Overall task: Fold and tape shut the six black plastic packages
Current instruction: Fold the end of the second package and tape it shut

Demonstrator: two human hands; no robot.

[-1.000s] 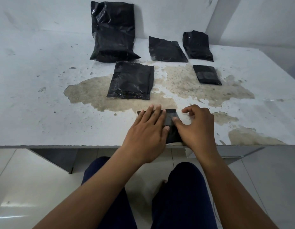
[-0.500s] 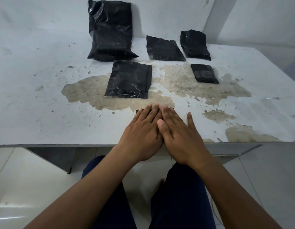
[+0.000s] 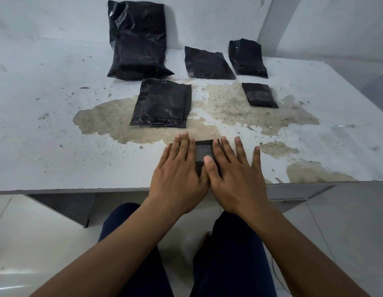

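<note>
A small black plastic package (image 3: 204, 150) lies near the table's front edge, mostly covered by my hands. My left hand (image 3: 180, 168) lies flat on its left part, fingers straight and together. My right hand (image 3: 233, 170) lies flat on its right part, fingers spread. Only a strip of the package shows between them. Farther back lie a medium package (image 3: 162, 103), a small taped package (image 3: 260, 95), and along the wall a large package (image 3: 137, 39), a flat package (image 3: 207, 63) and another package (image 3: 247, 58).
The white table (image 3: 47, 136) has a large worn brownish patch (image 3: 229, 108) in its middle. Its front edge (image 3: 79, 189) runs just under my wrists. My knees in dark trousers are below it, over a pale tiled floor.
My right hand went from pinching at the package's right side to lying flat. The two hands then slid apart, uncovering a strip of the package between them.
</note>
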